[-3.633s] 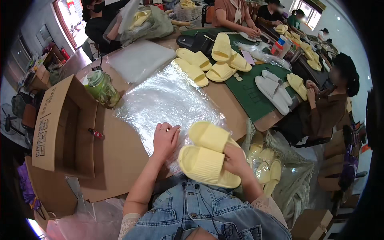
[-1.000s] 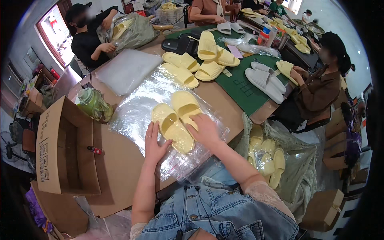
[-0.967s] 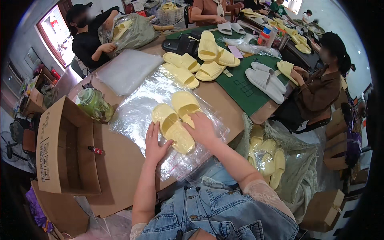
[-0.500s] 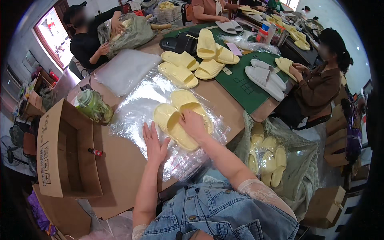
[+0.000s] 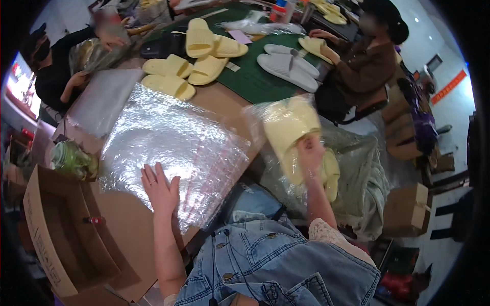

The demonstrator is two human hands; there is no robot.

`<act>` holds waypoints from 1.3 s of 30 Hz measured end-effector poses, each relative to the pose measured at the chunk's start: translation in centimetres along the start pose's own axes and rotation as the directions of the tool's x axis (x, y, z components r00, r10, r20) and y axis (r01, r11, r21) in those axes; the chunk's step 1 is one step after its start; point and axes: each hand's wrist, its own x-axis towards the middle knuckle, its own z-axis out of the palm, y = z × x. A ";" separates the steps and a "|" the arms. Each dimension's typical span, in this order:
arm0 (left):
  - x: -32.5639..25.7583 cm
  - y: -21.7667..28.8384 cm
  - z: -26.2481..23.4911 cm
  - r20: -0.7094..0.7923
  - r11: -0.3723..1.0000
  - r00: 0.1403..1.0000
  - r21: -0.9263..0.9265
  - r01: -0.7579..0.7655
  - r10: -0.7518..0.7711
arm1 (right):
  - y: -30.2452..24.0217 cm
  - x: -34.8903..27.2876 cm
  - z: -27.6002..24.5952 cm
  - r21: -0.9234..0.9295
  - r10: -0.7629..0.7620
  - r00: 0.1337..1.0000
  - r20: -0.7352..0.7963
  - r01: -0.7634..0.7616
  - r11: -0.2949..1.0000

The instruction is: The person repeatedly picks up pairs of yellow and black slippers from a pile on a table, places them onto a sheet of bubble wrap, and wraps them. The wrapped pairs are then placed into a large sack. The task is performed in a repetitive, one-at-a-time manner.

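Note:
My right hand grips a pair of yellow slippers in a clear plastic bag, off the table's right edge. The bagged pair is a little smeared by motion. Below it lies an open woven sack with more yellow slippers partly in sight beneath my right hand. My left hand rests flat, fingers spread, on a shiny stack of clear plastic bags on the brown tabletop.
An opened cardboard box stands at the left, beside a green-tinted jar. Yellow slippers and a grey pair lie at the far side. A co-worker handles a slipper at the right; another person works at the far left.
My right hand has lifted the yellow slippers off the bag stack and carried them right, over the sack. My left hand stays on the stack. The whole view has turned to the right.

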 end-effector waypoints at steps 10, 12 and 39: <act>0.3 -0.1 0.0 0.039 1.000 0.999 0.012 -0.006 0.005 | 27.4 -5.7 -8.1 -0.463 0.484 0.785 -0.387 -0.619 0.635; 0.2 -0.2 0.0 0.036 1.000 0.999 0.020 -0.007 0.006 | 28.2 -7.1 -6.7 -0.501 0.489 0.759 -0.430 -0.651 0.570; 0.1 0.4 -0.6 -0.006 0.999 1.000 -0.023 -0.027 0.027 | 10.1 7.6 3.6 0.030 -0.190 0.967 -0.171 0.198 0.980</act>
